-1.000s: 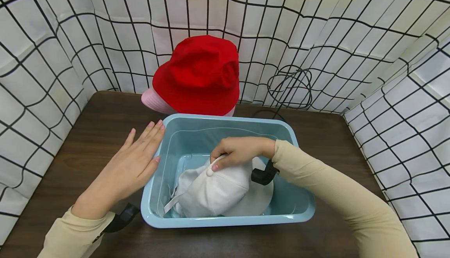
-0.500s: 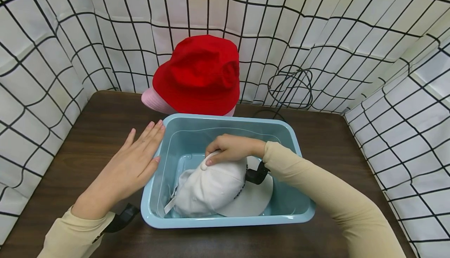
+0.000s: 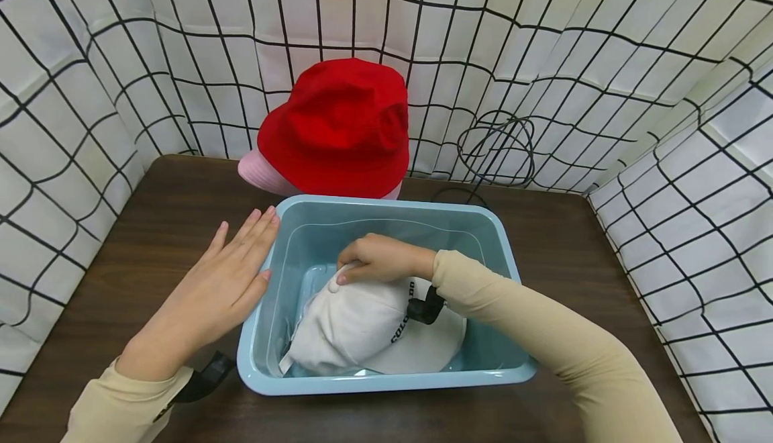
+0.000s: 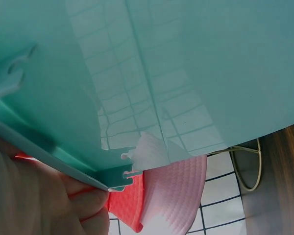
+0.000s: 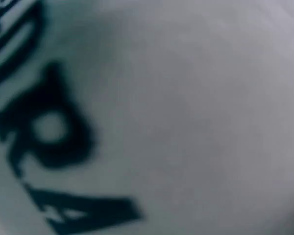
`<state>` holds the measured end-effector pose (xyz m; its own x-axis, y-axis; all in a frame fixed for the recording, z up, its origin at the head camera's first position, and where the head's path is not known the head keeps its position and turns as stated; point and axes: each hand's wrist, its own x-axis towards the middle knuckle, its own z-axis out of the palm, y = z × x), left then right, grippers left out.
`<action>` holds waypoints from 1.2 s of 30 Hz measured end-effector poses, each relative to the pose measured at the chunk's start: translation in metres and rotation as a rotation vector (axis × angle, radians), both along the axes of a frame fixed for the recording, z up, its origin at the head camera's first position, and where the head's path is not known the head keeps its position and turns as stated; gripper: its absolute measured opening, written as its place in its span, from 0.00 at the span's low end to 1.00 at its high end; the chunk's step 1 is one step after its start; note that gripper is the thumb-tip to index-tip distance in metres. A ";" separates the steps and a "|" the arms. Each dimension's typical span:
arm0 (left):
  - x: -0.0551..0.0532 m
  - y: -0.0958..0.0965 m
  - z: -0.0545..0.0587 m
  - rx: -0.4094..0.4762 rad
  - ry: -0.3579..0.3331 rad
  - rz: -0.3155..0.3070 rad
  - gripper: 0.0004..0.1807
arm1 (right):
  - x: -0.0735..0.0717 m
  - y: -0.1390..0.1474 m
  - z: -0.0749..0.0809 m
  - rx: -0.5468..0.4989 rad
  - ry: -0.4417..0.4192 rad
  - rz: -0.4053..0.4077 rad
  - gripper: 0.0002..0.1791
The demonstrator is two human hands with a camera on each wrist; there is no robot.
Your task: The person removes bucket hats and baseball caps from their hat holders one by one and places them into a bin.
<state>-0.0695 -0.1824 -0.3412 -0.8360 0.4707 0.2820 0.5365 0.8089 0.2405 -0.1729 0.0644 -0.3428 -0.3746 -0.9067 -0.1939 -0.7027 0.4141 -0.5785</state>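
Observation:
A white baseball cap (image 3: 362, 329) with dark lettering lies in a light blue plastic basin (image 3: 386, 384). My right hand (image 3: 380, 258) pinches the cap near its crown button, thumb and fingers on the cloth. The cap's white fabric (image 5: 186, 122) and blurred dark letters fill the right wrist view. With fingers straight, my left hand (image 3: 208, 302) rests against the basin's left rim. In the left wrist view, fingers of the left hand (image 4: 39, 200) lie along the outside of the basin wall (image 4: 137, 73). The cap's underside is hidden.
Behind the basin, a red bucket hat (image 3: 344, 127) sits over a pink brim (image 3: 266, 173). A coiled black cable (image 3: 498, 148) hangs on the black wire grid at the back. Dark brown tabletop (image 3: 181, 194) surrounds the basin, with grid walls on three sides.
My right hand has shifted left with the cap's crown, and the cap has turned so more of its front lettering shows. The left hand stays against the basin.

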 end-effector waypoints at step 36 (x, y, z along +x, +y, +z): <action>-0.001 0.000 0.000 0.019 -0.002 -0.007 0.38 | 0.001 -0.018 -0.039 0.018 0.207 -0.077 0.09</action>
<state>-0.0702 -0.1825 -0.3414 -0.8333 0.4712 0.2890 0.5417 0.8002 0.2572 -0.1722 0.0463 -0.3820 -0.4760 -0.8711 -0.1212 -0.7719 0.4798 -0.4172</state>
